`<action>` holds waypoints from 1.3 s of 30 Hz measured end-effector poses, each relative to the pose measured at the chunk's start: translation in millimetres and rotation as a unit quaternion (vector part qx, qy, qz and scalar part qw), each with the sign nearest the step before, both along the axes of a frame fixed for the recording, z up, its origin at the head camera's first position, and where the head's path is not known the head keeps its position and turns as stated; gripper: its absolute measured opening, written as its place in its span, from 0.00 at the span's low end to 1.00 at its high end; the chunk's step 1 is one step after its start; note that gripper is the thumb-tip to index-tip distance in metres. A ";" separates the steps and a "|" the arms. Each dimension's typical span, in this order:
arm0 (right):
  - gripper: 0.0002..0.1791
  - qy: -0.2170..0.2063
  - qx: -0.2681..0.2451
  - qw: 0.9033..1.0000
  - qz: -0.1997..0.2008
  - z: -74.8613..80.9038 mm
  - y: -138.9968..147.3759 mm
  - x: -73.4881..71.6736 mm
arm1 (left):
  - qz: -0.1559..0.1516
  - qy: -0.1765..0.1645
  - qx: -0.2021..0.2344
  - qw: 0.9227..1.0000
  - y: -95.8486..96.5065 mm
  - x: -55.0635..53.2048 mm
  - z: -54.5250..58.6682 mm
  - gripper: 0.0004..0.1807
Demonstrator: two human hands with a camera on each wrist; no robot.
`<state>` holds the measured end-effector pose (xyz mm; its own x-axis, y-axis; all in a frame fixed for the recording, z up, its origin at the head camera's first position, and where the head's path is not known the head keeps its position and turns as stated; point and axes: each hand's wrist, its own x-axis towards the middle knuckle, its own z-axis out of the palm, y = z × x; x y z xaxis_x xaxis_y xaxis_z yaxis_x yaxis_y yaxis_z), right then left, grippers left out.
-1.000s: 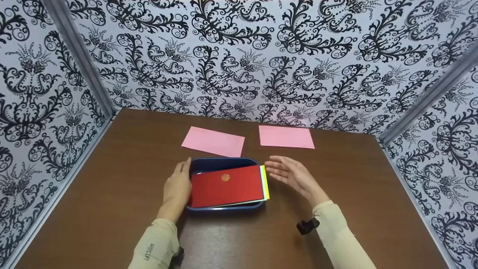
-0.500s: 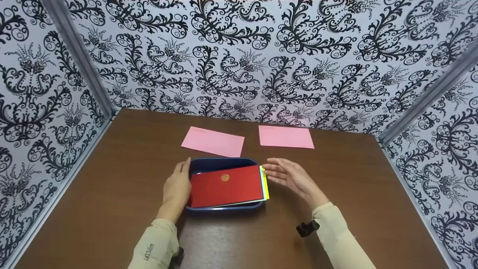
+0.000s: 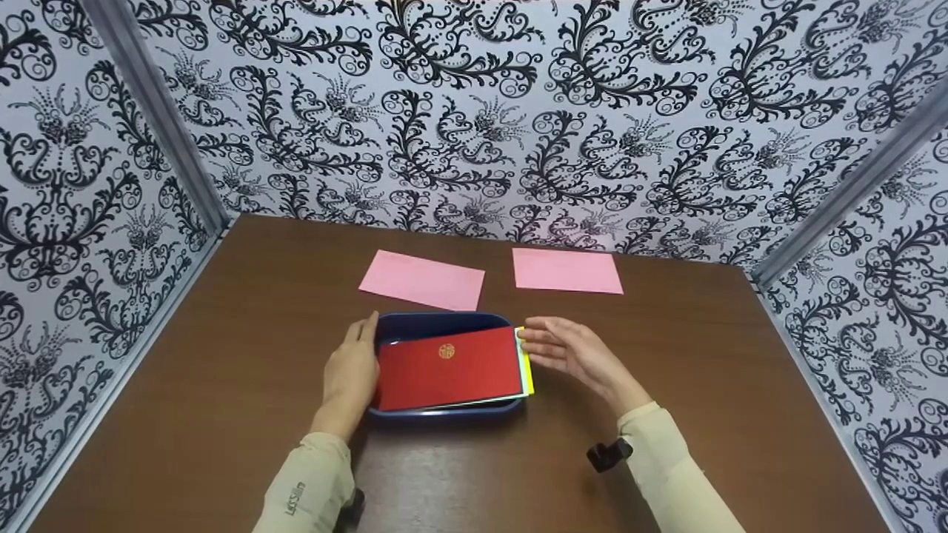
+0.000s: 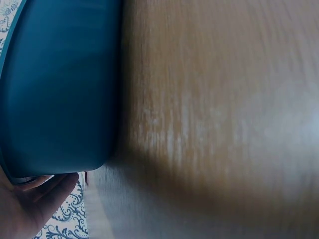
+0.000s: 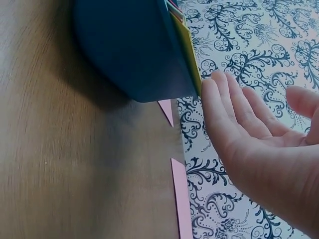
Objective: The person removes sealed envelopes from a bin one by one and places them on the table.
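A dark blue plastic bin (image 3: 444,323) stands on the brown table. Across its top lies a red envelope (image 3: 448,377) with a round gold emblem. Pale and yellow papers (image 3: 527,374) show from beneath, past the bin's right rim. My left hand (image 3: 352,374) rests against the bin's left end with its fingers straight; the left wrist view shows those fingers (image 4: 52,194) along the end wall. My right hand (image 3: 578,355) has straight fingers (image 5: 214,99) at the far right corner of the stack, touching the yellow edge. The lower papers are mostly hidden.
Two pink envelopes or sheets lie flat behind the bin, the left one (image 3: 424,280) near its far rim and the right one (image 3: 568,270) nearer the wall. Black-and-white patterned panels (image 3: 474,133) enclose the table (image 3: 259,318) at the back and both sides.
My right hand has shifted slightly left and its fingertips now meet the edge of the paper stack. My left hand and the bin look the same.
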<state>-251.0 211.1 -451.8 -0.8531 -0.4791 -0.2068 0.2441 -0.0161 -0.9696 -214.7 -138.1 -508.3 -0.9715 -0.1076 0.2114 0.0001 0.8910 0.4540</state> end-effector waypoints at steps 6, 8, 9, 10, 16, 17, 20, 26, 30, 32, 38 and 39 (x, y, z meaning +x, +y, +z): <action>0.30 -0.008 0.037 0.999 0.005 2.5 -2.2 0.8 | 0.002 -0.009 0.008 1.000 -1.0 0.1 1.7 0.33; 0.31 -0.010 0.047 0.999 0.005 4.1 -3.4 1.1 | 0.004 -0.012 0.011 1.000 -1.3 0.1 2.1 0.33; 0.30 -0.012 0.051 0.999 0.004 4.9 -3.9 1.2 | 0.004 -0.014 0.012 1.000 -1.4 0.3 2.3 0.33; 0.30 -0.013 0.054 0.998 0.003 5.6 -4.4 1.2 | 0.004 -0.014 0.011 1.000 -1.4 0.2 2.3 0.33; 0.30 -0.017 0.062 0.998 0.003 7.8 -6.1 0.9 | 0.004 -0.013 0.010 1.000 -1.4 -1.1 0.7 0.33; 0.30 -0.016 0.061 0.998 0.006 7.8 -6.1 0.8 | 0.006 -0.014 0.010 1.000 -1.5 -1.3 0.6 0.33; 0.31 -0.015 0.058 0.998 0.013 7.2 -5.9 0.3 | 0.006 -0.017 0.009 1.000 -1.2 -1.2 0.9 0.33; 0.31 -0.015 0.059 0.998 0.019 6.7 -6.7 0.1 | 0.001 -0.028 -0.001 1.000 -0.6 -1.6 1.7 0.34; 0.31 -0.018 0.061 0.998 0.014 6.9 -6.6 1.1 | 0.001 -0.031 0.002 1.000 -0.1 -2.0 1.8 0.34; 0.31 -0.021 0.059 0.998 0.010 6.6 -6.7 1.7 | 0.001 -0.031 0.003 1.000 0.1 -1.7 2.0 0.34; 0.29 -0.027 0.048 0.998 0.004 7.4 -8.2 3.6 | 0.000 -0.023 0.005 1.000 -0.3 -1.1 1.6 0.34; 0.29 -0.026 0.045 0.999 0.004 7.6 -8.2 3.9 | 0.000 -0.022 0.005 1.000 -0.5 -1.2 1.3 0.34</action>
<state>-247.1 202.9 -444.3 -0.8360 -0.4639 -0.2932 0.2935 0.0734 -0.9531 -215.9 -138.6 -507.0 -0.9800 -0.1085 0.1666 -0.0195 0.8865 0.4623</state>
